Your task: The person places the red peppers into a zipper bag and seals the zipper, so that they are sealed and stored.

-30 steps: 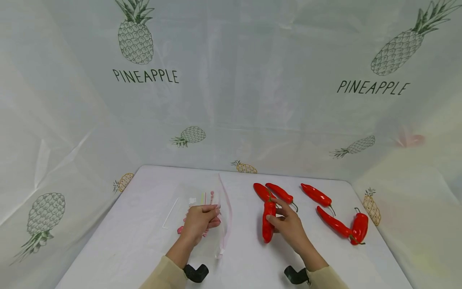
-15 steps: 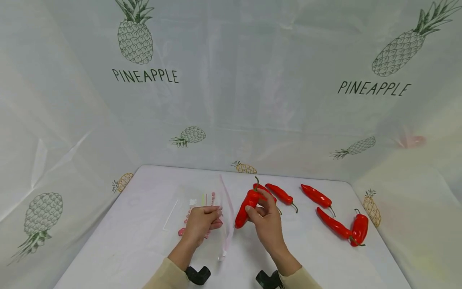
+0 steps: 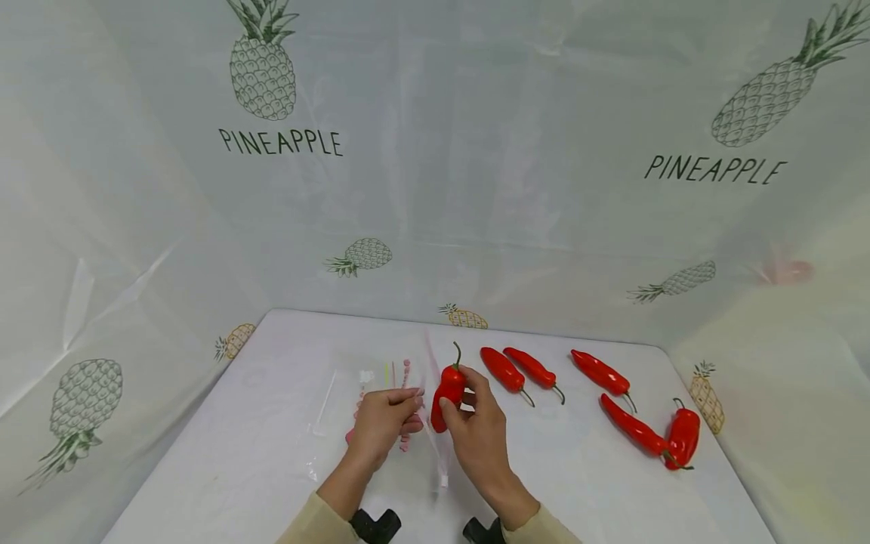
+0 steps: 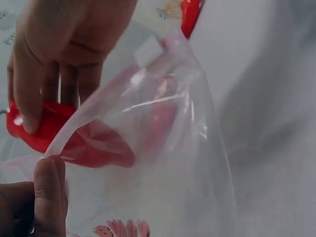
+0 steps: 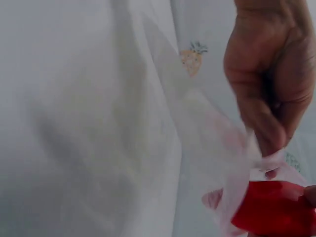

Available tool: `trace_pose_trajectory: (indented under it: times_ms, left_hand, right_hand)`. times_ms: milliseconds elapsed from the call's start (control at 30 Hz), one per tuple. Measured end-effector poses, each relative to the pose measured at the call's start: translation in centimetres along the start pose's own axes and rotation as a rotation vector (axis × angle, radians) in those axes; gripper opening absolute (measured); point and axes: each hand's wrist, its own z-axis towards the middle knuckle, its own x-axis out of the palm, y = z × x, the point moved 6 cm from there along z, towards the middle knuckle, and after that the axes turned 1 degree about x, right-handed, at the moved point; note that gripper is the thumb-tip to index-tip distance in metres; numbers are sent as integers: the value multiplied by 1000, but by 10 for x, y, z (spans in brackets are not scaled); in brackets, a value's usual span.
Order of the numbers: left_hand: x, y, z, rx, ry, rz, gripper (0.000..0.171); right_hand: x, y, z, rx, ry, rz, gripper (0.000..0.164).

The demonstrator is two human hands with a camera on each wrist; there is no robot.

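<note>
My left hand (image 3: 384,423) pinches the mouth edge of a clear zip bag (image 4: 168,192) with a pink seal strip and pink print. My right hand (image 3: 479,438) holds a red chili pepper (image 3: 448,393) by its sides between thumb and fingers, its green stem pointing up and away. The pepper is right at the bag's mouth. Through the clear film in the left wrist view, the tip end of the pepper (image 4: 98,145) shows. In the right wrist view the red pepper (image 5: 276,212) lies against the pinkish bag edge, below the left hand (image 5: 269,69).
Two red peppers (image 3: 503,370) lie side by side beyond my right hand on the white table (image 3: 224,446). More peppers (image 3: 635,427) lie at the table's right side. A pineapple-print sheet (image 3: 476,166) hangs behind the table.
My right hand has carried the pepper leftward from beside the other peppers to the bag's mouth, its stem end turning more upright lately. The left hand keeps its pinch on the bag.
</note>
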Motion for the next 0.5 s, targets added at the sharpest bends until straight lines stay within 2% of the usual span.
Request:
trace_pose_trajectory:
  times_ms: [133, 267, 367, 500]
  left_hand:
    - [4, -5, -4, 5, 20, -24, 34]
    - [8, -9, -7, 9, 32, -56, 36]
    - [9, -12, -8, 15, 25, -100, 37]
    - [8, -15, -7, 40, -7, -134, 38]
  right_hand:
    - [0, -3, 8, -81, -41, -133, 63]
    - [-1, -11, 13, -62, -61, -175, 64]
    - [1, -13, 11, -23, -23, -147, 66]
    - [8, -9, 4, -12, 93, -84, 63]
